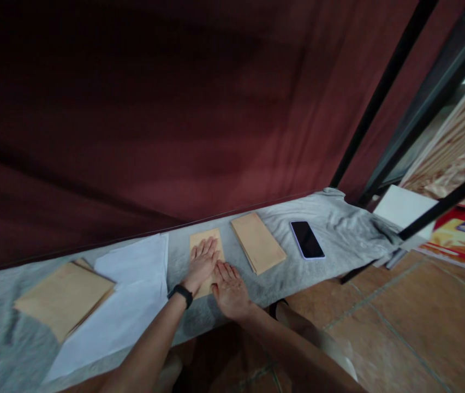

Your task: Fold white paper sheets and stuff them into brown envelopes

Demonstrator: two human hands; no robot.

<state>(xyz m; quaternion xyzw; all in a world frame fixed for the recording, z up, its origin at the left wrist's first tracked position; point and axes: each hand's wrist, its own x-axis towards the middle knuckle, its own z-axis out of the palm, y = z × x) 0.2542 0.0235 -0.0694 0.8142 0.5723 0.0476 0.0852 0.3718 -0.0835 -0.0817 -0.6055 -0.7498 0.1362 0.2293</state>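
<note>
A single brown envelope (pixel 208 240) lies on the grey cloth (pixel 331 224) that covers a narrow table. My left hand (pixel 202 263), with a black band on the wrist, rests flat on the envelope, fingers spread. My right hand (pixel 229 289) lies flat beside it, fingers over the envelope's near right corner. Neither hand grips anything.
A stack of brown envelopes (pixel 258 242) lies right of my hands, then a black phone (pixel 306 239). To the left are white paper sheets (pixel 132 295) and another envelope stack (pixel 64 296). A dark red curtain (pixel 175 109) hangs behind. Tiled floor (pixel 412 322) lies at the right.
</note>
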